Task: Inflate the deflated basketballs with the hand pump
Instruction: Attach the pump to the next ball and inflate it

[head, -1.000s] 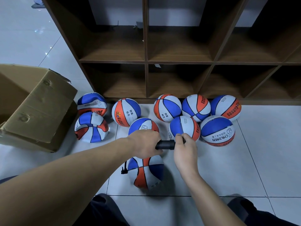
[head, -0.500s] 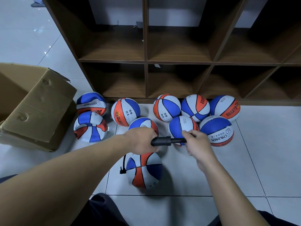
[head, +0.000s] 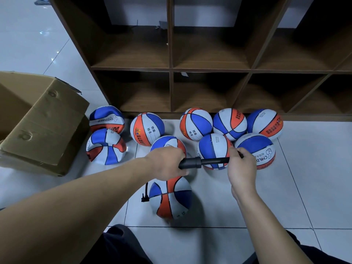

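A: Your left hand (head: pixel 167 164) is wrapped round the pump (head: pixel 202 161) barrel, and your right hand (head: pixel 241 164) is curled on the handle end. The rod's drawn out between them.

B: Which way's it lying?

A: Long axis runs left to right, level, above the floor (head: pixel 314 187). The ball (head: pixel 170 198) sits just below your left fist, toward you, with the hose (head: pixel 145 194) hanging at its left side.

B: So the push?

A: I'd say it goes straight along that axis, right hand driving toward the left. Your left is nearer the ball; keep it steady. Two balls by the box (head: pixel 43 126) look saggy.
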